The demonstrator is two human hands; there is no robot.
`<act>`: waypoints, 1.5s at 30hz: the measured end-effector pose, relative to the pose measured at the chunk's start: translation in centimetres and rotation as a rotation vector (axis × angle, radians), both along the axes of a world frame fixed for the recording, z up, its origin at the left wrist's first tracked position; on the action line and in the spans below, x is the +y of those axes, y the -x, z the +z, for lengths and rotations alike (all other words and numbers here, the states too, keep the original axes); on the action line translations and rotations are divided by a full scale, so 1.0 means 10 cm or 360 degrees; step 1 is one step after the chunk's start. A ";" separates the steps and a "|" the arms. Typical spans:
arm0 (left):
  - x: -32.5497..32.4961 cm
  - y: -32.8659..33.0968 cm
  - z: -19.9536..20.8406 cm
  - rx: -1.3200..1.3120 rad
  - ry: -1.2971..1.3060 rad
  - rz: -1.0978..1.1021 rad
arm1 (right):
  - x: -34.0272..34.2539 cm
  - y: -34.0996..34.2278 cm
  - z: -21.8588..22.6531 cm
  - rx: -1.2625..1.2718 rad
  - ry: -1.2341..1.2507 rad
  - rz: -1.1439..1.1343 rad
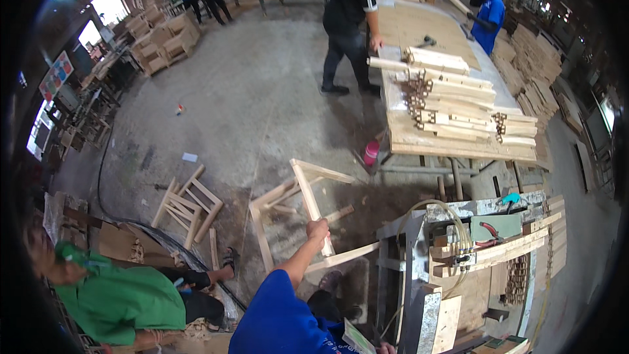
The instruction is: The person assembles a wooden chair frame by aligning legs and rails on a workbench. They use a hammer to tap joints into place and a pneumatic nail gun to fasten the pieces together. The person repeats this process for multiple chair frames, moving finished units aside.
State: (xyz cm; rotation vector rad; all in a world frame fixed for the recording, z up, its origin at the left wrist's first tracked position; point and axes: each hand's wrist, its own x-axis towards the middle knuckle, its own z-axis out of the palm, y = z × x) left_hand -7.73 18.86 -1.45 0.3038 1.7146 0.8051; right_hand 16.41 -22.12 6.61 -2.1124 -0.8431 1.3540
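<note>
My left hand (318, 229), its arm in a blue sleeve, reaches forward and is closed round a rail of a pale wooden frame (306, 190). The frame looks like part of a chair and stands tilted above the floor, its long pieces spreading left, right and toward me. Down at the lower edge, only a small part of my right hand (386, 349) shows, its fingers mostly cut off. Close beside it is a flat green-and-white thing (357, 338); whether the hand touches it is unclear.
Another wooden frame (187, 206) lies on the floor, near a co-worker in green (124, 301). A workbench (419, 288) with a hose and red-handled pliers (489, 233) stands at right. Beyond, a table (400, 118) carries stacked wooden parts, with a person in black alongside.
</note>
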 end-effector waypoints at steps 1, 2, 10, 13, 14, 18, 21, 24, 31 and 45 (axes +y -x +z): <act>-0.03 0.02 0.15 -0.0049 -0.0075 0.0106 | 0.05 0.04 -0.04 0.0127 -0.0044 -0.0005; -0.09 0.01 0.26 -0.0110 -0.0140 0.0218 | 0.08 0.04 -0.13 0.0279 -0.0076 -0.0011; -0.80 0.11 1.53 -0.0467 -0.0714 0.0406 | 1.10 0.61 -0.68 0.0610 0.0089 0.0458; -1.13 -0.01 2.06 -0.0599 -0.1027 0.0297 | 1.21 0.91 -0.37 0.0582 -0.0179 0.0692; -1.21 -0.06 2.23 -0.0595 -0.1124 0.0240 | 1.18 1.02 -0.27 0.0850 -0.0292 0.0598; -1.46 -0.26 2.92 -0.0734 -0.1325 0.0228 | 1.17 1.30 0.15 0.1039 -0.0582 -0.0090; -1.52 -0.32 3.35 -0.0919 -0.1500 0.0175 | 1.34 1.23 0.31 0.1068 -0.0788 -0.0259; -1.57 -0.40 3.89 -0.0920 -0.1728 0.0068 | 1.53 1.00 0.73 0.0989 -0.0999 -0.0143; -1.85 0.22 5.21 0.1167 -0.2772 -0.0981 | 1.57 0.18 2.31 0.1241 -0.1389 -0.0014; -1.08 0.15 4.87 -0.0210 -0.2306 -0.1239 | -0.03 -0.87 4.18 0.0133 -0.2046 -0.0741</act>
